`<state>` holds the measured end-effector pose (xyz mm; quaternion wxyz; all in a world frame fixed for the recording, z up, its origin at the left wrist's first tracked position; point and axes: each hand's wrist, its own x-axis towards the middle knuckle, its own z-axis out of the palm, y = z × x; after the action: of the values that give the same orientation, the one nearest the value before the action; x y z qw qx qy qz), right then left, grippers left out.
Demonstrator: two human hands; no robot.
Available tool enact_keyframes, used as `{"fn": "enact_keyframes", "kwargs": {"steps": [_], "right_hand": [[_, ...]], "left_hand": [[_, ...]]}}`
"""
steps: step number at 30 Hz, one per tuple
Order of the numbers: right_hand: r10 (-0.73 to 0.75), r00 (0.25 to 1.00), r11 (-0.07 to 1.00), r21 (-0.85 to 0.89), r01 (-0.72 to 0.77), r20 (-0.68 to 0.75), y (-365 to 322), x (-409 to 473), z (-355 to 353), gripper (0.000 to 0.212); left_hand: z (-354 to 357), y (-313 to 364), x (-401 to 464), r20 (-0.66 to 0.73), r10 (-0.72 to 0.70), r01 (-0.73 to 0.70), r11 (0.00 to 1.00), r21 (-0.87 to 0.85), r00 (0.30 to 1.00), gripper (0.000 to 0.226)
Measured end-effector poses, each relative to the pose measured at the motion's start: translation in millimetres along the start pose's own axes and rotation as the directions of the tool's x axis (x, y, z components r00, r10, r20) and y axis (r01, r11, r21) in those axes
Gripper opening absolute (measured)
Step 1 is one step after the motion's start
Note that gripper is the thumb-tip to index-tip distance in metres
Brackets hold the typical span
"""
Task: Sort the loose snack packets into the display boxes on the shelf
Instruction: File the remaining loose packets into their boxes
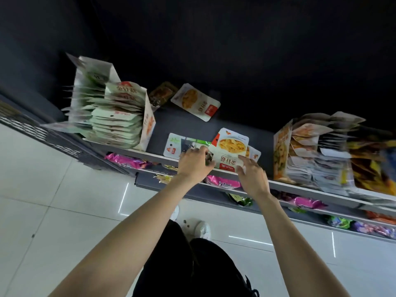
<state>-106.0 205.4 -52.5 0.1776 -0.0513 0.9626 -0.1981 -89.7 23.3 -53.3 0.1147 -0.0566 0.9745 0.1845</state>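
I stood at the shelf (216,127) with both arms stretched out in front of me. My left hand (196,162) was at the front edge of the shelf, its fingers curled down onto a green packet (177,144) that lay flat there. My right hand (251,173) was beside it. Its thumb and fingers pinched the near corner of a yellow packet (231,147) that was tipped up a bit over the front edge. Another packet peeked out from under that one, and I could not tell much about it.

Two more loose packets lay near the back of the shelf. One was a white packet (196,101) with a yellow picture on it. The other was a brown packet (162,93), just beside it on the left.

At the left end of the shelf stood a left box (147,121) full of pale green packets, packed close in a row. At the right end stood a right box (282,153) stuffed with orange and white packets. More bright yellow bags were past it, but they looked blurry.

Lower shelves held pink bags (222,182) and green ones. Under me were the white floor (53,189) and my white shoes (202,229).
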Motion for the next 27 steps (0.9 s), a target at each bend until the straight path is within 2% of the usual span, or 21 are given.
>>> {"fn": "enact_keyframes", "kwargs": {"steps": [2,5,9,10,12,14,15,17,19,21,24,26,27], "right_hand": [[-0.004,0.999,0.998,-0.063,0.007,0.052,4,6,5,0.039],[-0.025,1.0,0.993,-0.116,0.025,0.005,7,10,11,0.039],[-0.025,0.999,0.995,-0.097,0.028,0.036,6,9,12,0.044],[-0.047,0.999,0.996,-0.075,0.048,0.01,6,8,10,0.046],[-0.163,0.975,0.987,-0.028,0.161,-0.153,1,6,-3,0.053],[-0.314,0.889,0.949,-0.071,0.309,-0.333,-11,4,-26,0.067],[-0.382,0.849,0.924,-0.123,0.363,-0.364,-18,4,-38,0.073],[-0.461,0.827,0.887,-0.177,0.426,-0.322,-35,3,-65,0.073],[-0.519,0.816,0.854,-0.18,0.488,-0.255,-54,0,-83,0.046],[-0.608,0.749,0.794,-0.198,0.575,-0.262,-74,-5,-94,0.013],[-0.68,0.67,0.73,-0.187,0.657,-0.298,-109,-13,-104,0.018],[-0.653,0.641,0.727,-0.097,0.679,-0.403,-127,-13,-107,0.008],[-0.595,0.659,0.752,-0.03,0.658,-0.461,-135,-11,-108,0.01]], "left_hand": [[12,9,11,0.031,-0.058,0.055,0.994,0.095,0.998,0.054],[24,21,26,0.097,-0.151,0.149,0.988,0.035,0.984,0.057],[23,28,29,0.008,-0.243,0.233,0.918,-0.32,0.97,0.043],[17,30,28,-0.02,-0.255,0.224,0.884,-0.411,0.967,0.038],[-3,33,25,-0.094,-0.221,0.14,0.838,-0.527,0.971,0.025],[-27,33,19,-0.226,-0.095,-0.028,0.872,-0.489,0.969,0.019],[-40,33,13,-0.285,-0.009,-0.116,0.901,-0.419,0.958,0.018],[-69,32,0,-0.365,0.193,-0.29,0.928,-0.233,0.911,0.017],[-96,28,-18,-0.438,0.356,-0.431,0.899,-0.082,0.826,0.013],[-116,20,-37,-0.528,0.447,-0.514,0.858,0.024,0.722,0.013],[-146,-2,-58,-0.658,0.443,-0.548,0.834,0.055,0.609,0.018],[-168,-27,-64,-0.724,0.339,-0.51,0.86,-0.021,0.601,0.021],[-179,-42,-63,-0.736,0.26,-0.445,0.893,-0.062,0.625,0.024]]}}
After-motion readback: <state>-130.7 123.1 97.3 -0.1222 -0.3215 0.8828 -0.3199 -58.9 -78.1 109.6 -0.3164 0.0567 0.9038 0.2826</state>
